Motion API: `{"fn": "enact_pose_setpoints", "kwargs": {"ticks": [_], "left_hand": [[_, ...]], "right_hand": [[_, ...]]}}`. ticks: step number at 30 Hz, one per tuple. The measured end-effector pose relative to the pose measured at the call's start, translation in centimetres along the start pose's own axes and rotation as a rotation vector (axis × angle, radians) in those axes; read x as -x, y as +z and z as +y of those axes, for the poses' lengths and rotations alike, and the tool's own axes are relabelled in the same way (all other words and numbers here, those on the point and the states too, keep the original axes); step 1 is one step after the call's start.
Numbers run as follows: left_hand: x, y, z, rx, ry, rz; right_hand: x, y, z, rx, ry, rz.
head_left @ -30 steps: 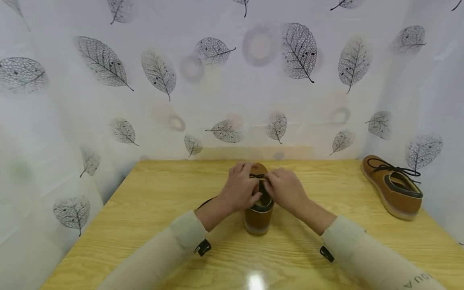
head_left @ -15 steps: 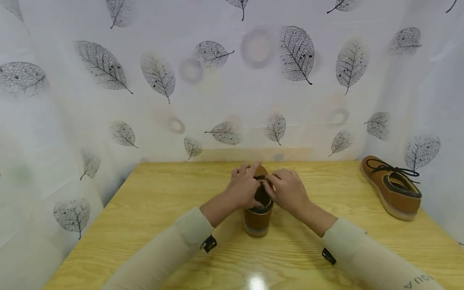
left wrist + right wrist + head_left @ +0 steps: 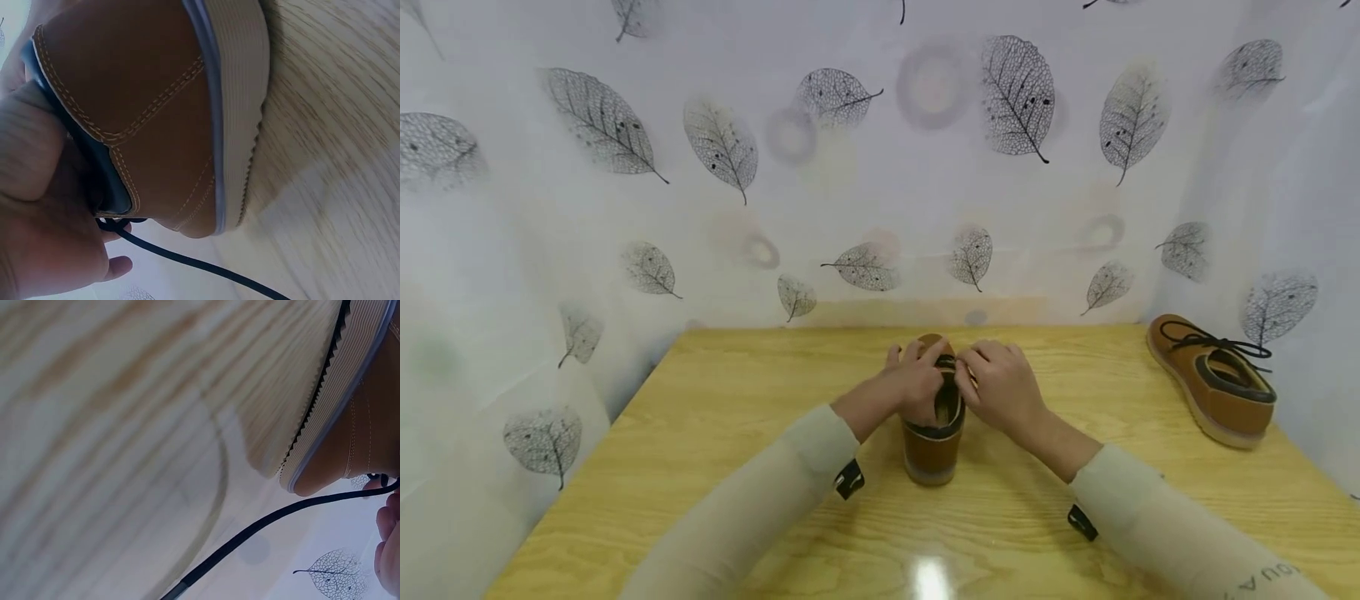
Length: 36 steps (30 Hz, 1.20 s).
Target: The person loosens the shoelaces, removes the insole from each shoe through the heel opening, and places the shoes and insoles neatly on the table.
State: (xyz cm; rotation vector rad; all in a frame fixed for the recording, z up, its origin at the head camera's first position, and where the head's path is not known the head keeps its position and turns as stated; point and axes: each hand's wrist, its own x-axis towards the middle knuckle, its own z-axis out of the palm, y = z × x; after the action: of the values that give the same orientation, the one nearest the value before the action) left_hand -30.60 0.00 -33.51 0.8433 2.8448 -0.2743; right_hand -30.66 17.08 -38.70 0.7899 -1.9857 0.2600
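Being stood upright mid-surface (image 3: 737,392), the shoe (image 3: 931,457) is being steadied by the L hand (image 3: 912,386) (fingers wide, thumb inside), prob. to free the R hand (image 3: 1002,387), by whose fingers its R edge is being pinched, exact hold unclear. Vs. prev. frame, R hand is being shifted slightly right.
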Motion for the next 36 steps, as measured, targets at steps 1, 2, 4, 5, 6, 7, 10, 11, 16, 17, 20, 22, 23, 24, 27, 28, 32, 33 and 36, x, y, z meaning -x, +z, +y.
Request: {"fn": "enact_pose_setpoints", "kwargs": {"ticks": [1, 2, 4, 5, 6, 7, 10, 11, 16, 17, 20, 22, 23, 24, 27, 28, 32, 33, 36], "left_hand": [[0.0, -0.1, 0.1, -0.007, 0.002, -0.015], [-0.1, -0.2, 0.1, -0.015, 0.002, -0.029], [-0.1, -0.4, 0.2, -0.027, 0.0, -0.058], [-0.1, -0.4, 0.3, -0.036, -0.002, -0.07], [-0.2, -0.5, 0.3, -0.04, -0.005, -0.086], [-0.2, -0.5, 0.4, -0.047, -0.006, -0.097], [-0.3, -0.6, 0.4, -0.071, -0.01, -0.126], [-0.3, -0.6, 0.5, -0.078, -0.011, -0.137], [-0.4, -0.5, 0.7, -0.112, -0.019, -0.187], [-0.7, -0.3, 0.7, -0.115, -0.023, -0.205], [-1.5, 0.2, 0.9, -0.125, -0.028, -0.269], [-2.0, 0.6, 1.0, -0.126, -0.033, -0.301], [-2.2, 0.7, 1.0, -0.131, -0.035, -0.318], [-2.2, 0.8, 1.1, -0.135, -0.037, -0.327], [-1.9, 0.3, 1.6, -0.147, -0.05, -0.333], [-1.7, 0.1, 1.9, -0.155, -0.053, -0.335], [-0.9, -0.6, 2.8, -0.219, -0.059, -0.34], [-0.7, -0.7, 3.0, -0.235, -0.061, -0.338], [-0.3, -0.8, 3.5, -0.275, -0.066, -0.339]], "right_hand": [[0.0, 0.0, 0.0, -0.002, 0.009, 0.001], [0.0, 0.0, 0.1, -0.004, 0.014, 0.001], [0.0, -0.1, 0.1, -0.006, 0.013, -0.004], [0.0, -0.1, 0.1, -0.005, 0.011, -0.006], [0.1, -0.1, 0.1, -0.006, 0.01, -0.009], [0.0, -0.1, 0.1, -0.003, 0.009, -0.01], [0.0, -0.3, 0.2, 0.005, 0.003, -0.012], [0.0, -0.3, 0.2, 0.009, 0.001, -0.013], [0.1, -0.3, 0.2, 0.026, -0.002, -0.024], [0.1, -0.3, 0.3, 0.026, 0.001, -0.026], [0.2, -0.3, 0.4, 0.024, 0.004, -0.026], [0.3, -0.2, 0.5, 0.028, 0.004, -0.022], [0.3, -0.1, 0.5, 0.028, 0.005, -0.022], [0.3, -0.1, 0.5, 0.029, 0.004, -0.022], [0.1, -0.2, 0.6, 0.035, 0.007, -0.033], [0.1, -0.2, 0.7, 0.038, 0.007, -0.037], [0.2, -0.3, 0.7, 0.038, 0.0, -0.032], [0.2, -0.3, 0.7, 0.039, -0.001, -0.027], [0.4, -0.4, 0.7, 0.033, -0.001, -0.022]]}}
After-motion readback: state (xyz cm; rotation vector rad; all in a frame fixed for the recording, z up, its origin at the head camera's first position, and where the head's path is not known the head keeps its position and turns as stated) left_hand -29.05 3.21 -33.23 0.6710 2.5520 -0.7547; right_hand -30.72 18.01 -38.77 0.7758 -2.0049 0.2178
